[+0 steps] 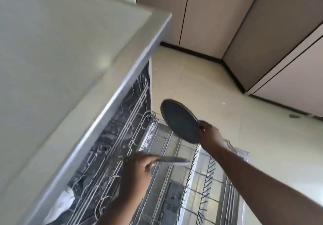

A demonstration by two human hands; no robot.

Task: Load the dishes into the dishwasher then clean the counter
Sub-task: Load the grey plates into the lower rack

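My right hand [208,134] grips the near rim of a dark round plate [180,120] and holds it tilted in the air above the far end of the pulled-out lower dishwasher rack [201,177]. A knife [172,159] with a silver blade sits in the curled fingers of my left hand [138,167], its blade pointing right over the rack. The open dishwasher [122,137] sits under the counter [61,58], with its upper wire rack [113,156] partly slid out. A white dish [63,205] lies inside at the lower left.
The pale counter fills the left half of the view, blurred by motion. Beige floor tiles [201,85] spread beyond the rack. Tall cabinet doors [227,15] with a dark plinth line the back and right.
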